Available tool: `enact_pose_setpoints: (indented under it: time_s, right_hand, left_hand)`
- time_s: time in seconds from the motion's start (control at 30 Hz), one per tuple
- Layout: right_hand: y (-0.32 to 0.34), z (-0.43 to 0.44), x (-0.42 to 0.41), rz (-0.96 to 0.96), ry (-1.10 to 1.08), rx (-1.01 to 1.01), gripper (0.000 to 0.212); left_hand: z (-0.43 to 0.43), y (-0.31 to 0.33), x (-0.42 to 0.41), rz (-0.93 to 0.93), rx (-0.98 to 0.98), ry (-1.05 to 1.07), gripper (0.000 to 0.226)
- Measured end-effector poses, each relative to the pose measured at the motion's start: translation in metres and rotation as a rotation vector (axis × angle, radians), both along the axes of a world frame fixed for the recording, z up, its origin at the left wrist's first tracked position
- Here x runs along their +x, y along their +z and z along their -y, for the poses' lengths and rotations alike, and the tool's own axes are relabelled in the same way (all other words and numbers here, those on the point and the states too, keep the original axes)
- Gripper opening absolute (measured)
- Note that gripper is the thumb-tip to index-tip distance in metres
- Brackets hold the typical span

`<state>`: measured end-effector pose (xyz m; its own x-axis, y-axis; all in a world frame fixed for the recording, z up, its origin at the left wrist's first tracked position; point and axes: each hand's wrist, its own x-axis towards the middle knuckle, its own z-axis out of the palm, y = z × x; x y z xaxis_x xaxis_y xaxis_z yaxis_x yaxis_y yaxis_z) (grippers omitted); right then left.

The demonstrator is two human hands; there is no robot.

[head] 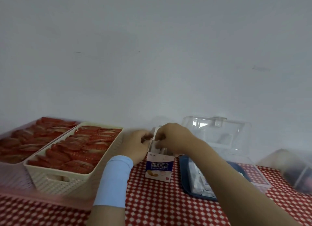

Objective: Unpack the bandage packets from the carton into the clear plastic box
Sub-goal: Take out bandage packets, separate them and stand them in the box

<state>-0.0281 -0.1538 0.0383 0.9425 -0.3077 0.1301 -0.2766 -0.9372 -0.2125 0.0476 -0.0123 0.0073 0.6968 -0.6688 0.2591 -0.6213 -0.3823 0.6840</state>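
Steadies upright carton [159,166] on the table [160,205] with left hand [137,144], fingers gripping its top flap; holds right hand [175,136] in the open top, fingers pinching bandage packets [156,148]. Just right: clear plastic box [183,171], lid raised, holding white packets [200,182]; left: cream basket [55,180] packed with red sachets [81,150]

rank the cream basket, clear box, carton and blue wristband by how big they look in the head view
1. cream basket and clear box: about alike, an arm hides part of the box
2. blue wristband: nearer the camera, so unsure against the carton
3. carton
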Motion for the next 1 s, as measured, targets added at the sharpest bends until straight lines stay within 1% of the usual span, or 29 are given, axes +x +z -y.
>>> enact_pose_setpoints:
  time_s: [0.07,0.13,0.23,0.3,0.4,0.43,0.57,0.67,0.73,0.77,0.8,0.87,0.9,0.93,1.0]
  right_hand:
    - [0.012,0.008,-0.009,0.083,0.001,0.162,0.011]
    - [0.023,0.016,-0.019,0.160,0.019,0.272,0.008]
    - [0.034,0.025,-0.035,0.269,0.067,0.423,0.007]
    - [0.038,0.025,-0.044,0.331,0.118,0.542,0.009]
    - [0.039,0.023,-0.053,0.359,0.196,0.664,0.013]
    - [0.039,0.023,-0.054,0.354,0.216,0.686,0.014]
    - [0.037,0.020,-0.058,0.359,0.229,0.747,0.017]
    - [0.033,0.019,-0.053,0.347,0.202,0.662,0.017]
    - [0.032,0.017,-0.050,0.346,0.175,0.651,0.017]
    - [0.033,0.016,-0.049,0.349,0.163,0.658,0.020]
    - [0.033,0.015,-0.048,0.347,0.151,0.669,0.023]
    - [0.031,0.016,-0.044,0.330,0.097,0.650,0.027]
    - [0.028,0.017,-0.040,0.318,0.047,0.574,0.025]
    - [0.024,0.020,-0.036,0.288,-0.011,0.436,0.021]
    - [0.014,0.022,-0.028,0.129,-0.118,0.074,0.018]
  left_hand:
    - [0.002,0.006,-0.004,-0.001,-0.066,0.001,0.030]
    - [0.005,0.011,-0.009,-0.082,-0.160,-0.023,0.026]
    - [0.011,0.019,-0.018,-0.279,-0.311,-0.077,0.021]
    - [0.011,0.025,-0.024,-0.436,-0.332,-0.124,0.020]
    - [0.009,0.025,-0.032,-0.844,-0.446,-0.332,0.027]
    - [0.008,0.024,-0.033,-0.928,-0.483,-0.383,0.029]
    - [0.010,0.016,-0.029,-1.080,-0.544,-0.443,0.041]
    - [0.011,0.011,-0.027,-1.076,-0.524,-0.477,0.047]
    - [0.010,0.008,-0.024,-1.038,-0.514,-0.484,0.053]
    - [0.010,0.007,-0.021,-1.017,-0.511,-0.476,0.052]
    - [0.009,0.006,-0.019,-1.001,-0.525,-0.460,0.046]
    - [0.007,0.004,-0.011,-0.993,-0.603,-0.396,0.028]
    - [0.005,0.003,-0.007,-0.992,-0.651,-0.366,0.023]
    - [0.005,0.002,-0.003,-0.989,-0.692,-0.340,0.023]
    - [0.004,0.000,0.002,-0.980,-0.741,-0.289,0.023]
